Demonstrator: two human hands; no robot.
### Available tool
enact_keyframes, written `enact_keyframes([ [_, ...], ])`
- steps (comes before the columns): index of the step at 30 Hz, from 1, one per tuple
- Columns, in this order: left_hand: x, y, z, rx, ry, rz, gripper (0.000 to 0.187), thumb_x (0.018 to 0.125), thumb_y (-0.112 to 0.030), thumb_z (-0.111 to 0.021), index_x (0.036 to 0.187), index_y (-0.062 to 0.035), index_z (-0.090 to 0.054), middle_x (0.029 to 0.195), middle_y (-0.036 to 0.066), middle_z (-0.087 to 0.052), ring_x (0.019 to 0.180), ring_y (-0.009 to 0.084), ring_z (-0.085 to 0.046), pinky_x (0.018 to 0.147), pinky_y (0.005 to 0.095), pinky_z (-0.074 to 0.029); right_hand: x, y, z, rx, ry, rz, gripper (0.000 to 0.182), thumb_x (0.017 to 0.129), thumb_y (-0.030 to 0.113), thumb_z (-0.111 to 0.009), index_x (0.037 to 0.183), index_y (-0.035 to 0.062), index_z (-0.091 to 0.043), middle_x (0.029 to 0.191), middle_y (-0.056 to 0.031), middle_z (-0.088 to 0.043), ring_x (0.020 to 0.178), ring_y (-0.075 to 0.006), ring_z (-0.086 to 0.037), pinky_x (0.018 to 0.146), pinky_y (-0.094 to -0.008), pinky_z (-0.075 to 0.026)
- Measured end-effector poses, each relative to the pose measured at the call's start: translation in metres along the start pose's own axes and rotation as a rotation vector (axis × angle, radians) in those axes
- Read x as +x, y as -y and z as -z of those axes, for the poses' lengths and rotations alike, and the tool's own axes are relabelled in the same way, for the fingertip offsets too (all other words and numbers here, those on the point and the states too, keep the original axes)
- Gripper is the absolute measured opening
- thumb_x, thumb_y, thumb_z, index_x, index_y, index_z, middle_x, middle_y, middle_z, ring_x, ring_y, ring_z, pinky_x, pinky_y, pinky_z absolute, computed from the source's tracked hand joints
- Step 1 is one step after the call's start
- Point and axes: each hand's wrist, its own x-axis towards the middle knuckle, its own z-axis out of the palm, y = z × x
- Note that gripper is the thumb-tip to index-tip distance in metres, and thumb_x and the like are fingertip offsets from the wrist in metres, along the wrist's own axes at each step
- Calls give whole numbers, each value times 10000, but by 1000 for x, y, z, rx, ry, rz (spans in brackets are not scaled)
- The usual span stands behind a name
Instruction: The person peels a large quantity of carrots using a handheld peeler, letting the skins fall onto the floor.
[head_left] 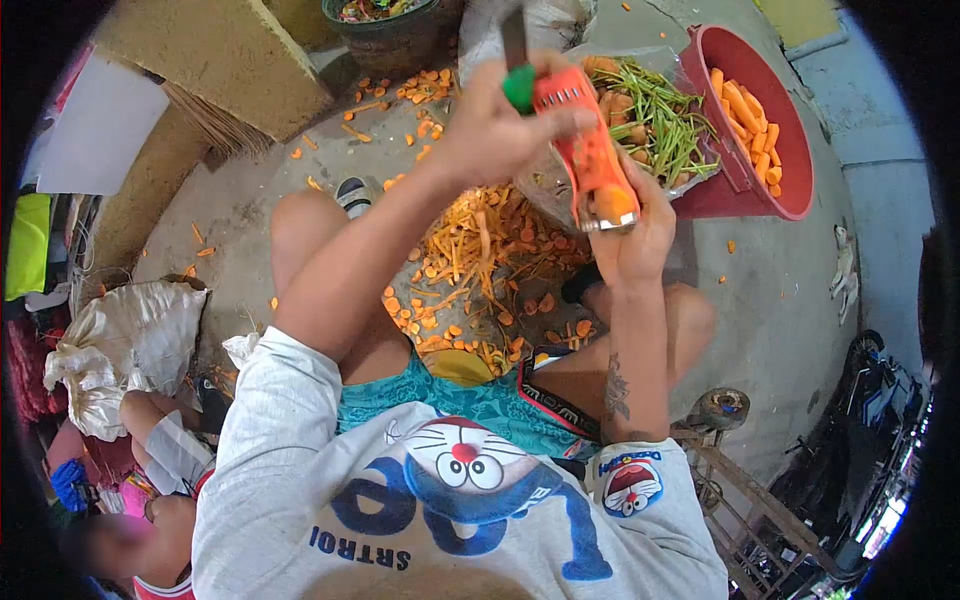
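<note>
My left hand is closed around an orange-red peeler or grater near its upper end, along with a green-handled knife whose dark blade points up. Below the tool's lower end, my right hand holds a carrot, mostly hidden by the tool. Just beyond the hands lies a plastic bag with green stems and carrots. Orange peelings are heaped on the floor between my legs.
A red bucket of peeled carrots stands at the right. A dark tub is at the top, a white sack at the left. Another person sits at the lower left. A metal frame lies at the lower right.
</note>
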Motion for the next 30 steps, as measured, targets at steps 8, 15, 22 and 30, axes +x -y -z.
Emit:
enact_keyframes([
  [8,4,9,20,-25,-262,167,198,907,-177,-781,1022,-53,-677,838,-26,-691,698,48,-616,603,227,-498,11,-7,25,129,228,-60,442,1034,290,-466,1326,-26,-570,1117,-107,-681,925,-182,-644,728,-312,-500],
  [15,20,-1,44,54,-191,84,187,932,-181,-758,983,-36,-651,842,12,-691,725,99,-656,651,281,-540,1,-1,22,85,194,-89,462,1025,264,-478,1358,-44,-564,1202,-134,-685,993,-207,-668,748,-322,-517],
  [22,-1,-4,2,69,-104,80,245,881,-202,-814,999,-44,-669,853,-22,-683,744,62,-625,659,243,-514,10,-3,15,78,-94,12,502,1007,231,-502,1386,-97,-523,1204,-197,-676,943,-223,-667,791,-315,-531],
  [30,20,18,52,-98,-348,196,260,884,-193,-808,1041,-35,-673,832,-17,-685,714,74,-625,645,245,-512,10,-3,40,214,401,-103,485,1014,202,-512,1384,-113,-524,1205,-168,-656,977,-211,-634,832,-328,-513],
])
